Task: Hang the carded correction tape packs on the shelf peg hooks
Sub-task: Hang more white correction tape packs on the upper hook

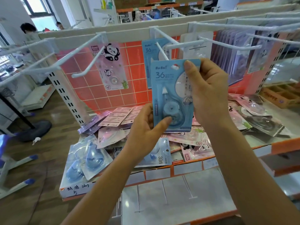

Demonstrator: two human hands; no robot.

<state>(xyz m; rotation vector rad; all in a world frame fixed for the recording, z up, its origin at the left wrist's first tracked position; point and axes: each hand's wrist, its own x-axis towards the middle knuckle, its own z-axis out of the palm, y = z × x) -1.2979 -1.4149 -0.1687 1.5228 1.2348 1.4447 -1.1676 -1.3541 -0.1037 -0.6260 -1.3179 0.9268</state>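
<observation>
The right thumb point(188, 67) is pressed on the top right corner of one blue correction tape pack point(172, 95), with the rest of the right hand point(211, 96) wrapped round behind the card's right edge. The left thumb point(165, 120) sits on the clear blister low down, and the left hand point(145, 129) pinches the bottom left corner with its fingers behind. So there are two hands on one pack, held upright facing us.

Its top edge meets the near tip of a white peg hook point(161, 51); I cannot tell if the hole has caught. One matching blue pack point(148, 62) hangs on that hook, farther back. One panda pack point(112, 67) hangs on the hook to the left, and a tight row of purple packs point(230, 51) to the right. Below, a loose pile of packs point(113, 117), too many to count, covers the shelf point(263, 140).
</observation>
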